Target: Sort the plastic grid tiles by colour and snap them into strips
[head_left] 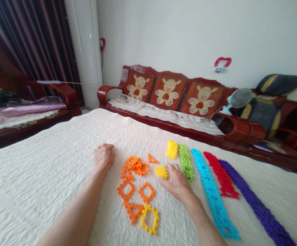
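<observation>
My right hand (176, 181) pinches a solid yellow toothed building piece (162, 172) between thumb and fingers, low over the white quilted cover. My left hand (104, 154) rests on the cover further left, its fingers curled in and nothing visible in them. Between the hands lie loose orange pieces: a frame (146, 192), a triangle (152, 158) and a jumbled cluster (135, 165). A yellow open frame (150, 219) lies closest to me, against an orange triangular piece (133, 210). Beyond my right hand stands a short yellow row (172, 149) of pieces.
Right of my right hand run rows of pieces: green (185, 160), light blue (214, 194), red (220, 175) and purple (256, 201). The quilted cover (48, 164) spreads beneath everything. Behind it are a wooden sofa (161, 119) with bear cushions and a small fan (241, 98).
</observation>
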`<action>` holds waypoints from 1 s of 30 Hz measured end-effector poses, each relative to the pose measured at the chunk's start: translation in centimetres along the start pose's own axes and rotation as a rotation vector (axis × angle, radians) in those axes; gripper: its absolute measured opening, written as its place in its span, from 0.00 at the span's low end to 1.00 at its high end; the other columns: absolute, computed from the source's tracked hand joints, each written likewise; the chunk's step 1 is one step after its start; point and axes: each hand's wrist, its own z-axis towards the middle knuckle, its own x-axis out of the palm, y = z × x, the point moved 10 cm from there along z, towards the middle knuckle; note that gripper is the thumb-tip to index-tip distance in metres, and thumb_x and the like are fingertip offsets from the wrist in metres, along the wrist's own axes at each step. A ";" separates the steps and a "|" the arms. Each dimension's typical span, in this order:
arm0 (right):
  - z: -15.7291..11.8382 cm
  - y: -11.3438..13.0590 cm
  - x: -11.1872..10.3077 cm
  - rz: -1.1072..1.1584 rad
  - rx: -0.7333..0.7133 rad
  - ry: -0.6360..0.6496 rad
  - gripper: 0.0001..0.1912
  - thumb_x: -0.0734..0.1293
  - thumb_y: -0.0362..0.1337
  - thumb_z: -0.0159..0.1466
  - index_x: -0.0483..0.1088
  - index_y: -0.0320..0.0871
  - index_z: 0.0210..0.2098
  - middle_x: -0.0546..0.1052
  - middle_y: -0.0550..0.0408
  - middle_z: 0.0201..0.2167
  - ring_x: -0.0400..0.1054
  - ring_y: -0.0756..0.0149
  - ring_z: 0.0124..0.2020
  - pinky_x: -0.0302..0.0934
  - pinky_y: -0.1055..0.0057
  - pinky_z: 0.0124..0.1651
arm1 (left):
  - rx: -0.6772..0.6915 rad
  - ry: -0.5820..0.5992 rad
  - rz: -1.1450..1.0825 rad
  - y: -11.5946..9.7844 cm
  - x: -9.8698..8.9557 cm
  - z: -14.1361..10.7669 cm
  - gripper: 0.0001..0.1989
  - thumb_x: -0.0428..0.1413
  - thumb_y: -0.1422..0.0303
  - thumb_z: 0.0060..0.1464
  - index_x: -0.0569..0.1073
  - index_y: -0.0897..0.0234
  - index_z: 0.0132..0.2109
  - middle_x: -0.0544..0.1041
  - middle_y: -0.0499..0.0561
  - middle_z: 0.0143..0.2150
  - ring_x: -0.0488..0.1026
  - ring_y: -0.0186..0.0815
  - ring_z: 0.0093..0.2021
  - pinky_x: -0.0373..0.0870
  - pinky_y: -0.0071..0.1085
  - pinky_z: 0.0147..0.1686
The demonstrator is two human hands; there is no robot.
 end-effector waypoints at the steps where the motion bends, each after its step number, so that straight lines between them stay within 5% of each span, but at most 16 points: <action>1: 0.0 0.2 0.3 0.007 -0.050 0.035 0.22 0.66 0.39 0.56 0.67 0.41 0.49 0.72 0.44 0.48 0.68 0.56 0.48 0.61 0.62 0.52 | -0.001 -0.001 0.001 0.0 0.0 0.0 0.20 0.45 0.69 0.56 0.79 0.59 0.47 0.76 0.54 0.52 0.68 0.47 0.53 0.60 0.41 0.53; 5: 0.4 1.0 1.4 0.044 -0.213 0.155 0.28 0.62 0.29 0.54 0.65 0.43 0.55 0.67 0.47 0.57 0.62 0.58 0.57 0.56 0.61 0.58 | -0.001 0.002 0.008 -0.1 -0.1 -0.1 0.20 0.44 0.69 0.56 0.79 0.59 0.47 0.76 0.55 0.53 0.68 0.47 0.53 0.60 0.42 0.52; 11: 0.6 2.0 2.1 0.065 -0.295 0.245 0.28 0.61 0.26 0.53 0.66 0.44 0.54 0.70 0.49 0.53 0.64 0.62 0.55 0.57 0.65 0.58 | 0.001 -0.009 0.012 -0.1 -0.2 -0.1 0.20 0.44 0.70 0.56 0.79 0.59 0.47 0.76 0.54 0.52 0.68 0.47 0.53 0.60 0.42 0.52; 20: 4.9 -3.2 -2.2 -0.214 -0.037 -0.070 0.27 0.65 0.35 0.57 0.64 0.36 0.56 0.69 0.40 0.53 0.64 0.52 0.54 0.57 0.60 0.55 | 0.010 0.000 0.020 -0.2 -0.1 -0.1 0.20 0.44 0.69 0.57 0.78 0.60 0.47 0.75 0.54 0.53 0.69 0.46 0.53 0.61 0.40 0.53; 30: 7.1 -5.2 -1.0 -0.276 0.027 -0.090 0.25 0.65 0.35 0.58 0.65 0.40 0.55 0.68 0.44 0.56 0.62 0.51 0.56 0.53 0.55 0.56 | 0.015 -0.005 0.033 0.2 0.4 0.2 0.19 0.45 0.69 0.56 0.78 0.59 0.48 0.75 0.53 0.54 0.69 0.47 0.53 0.61 0.40 0.53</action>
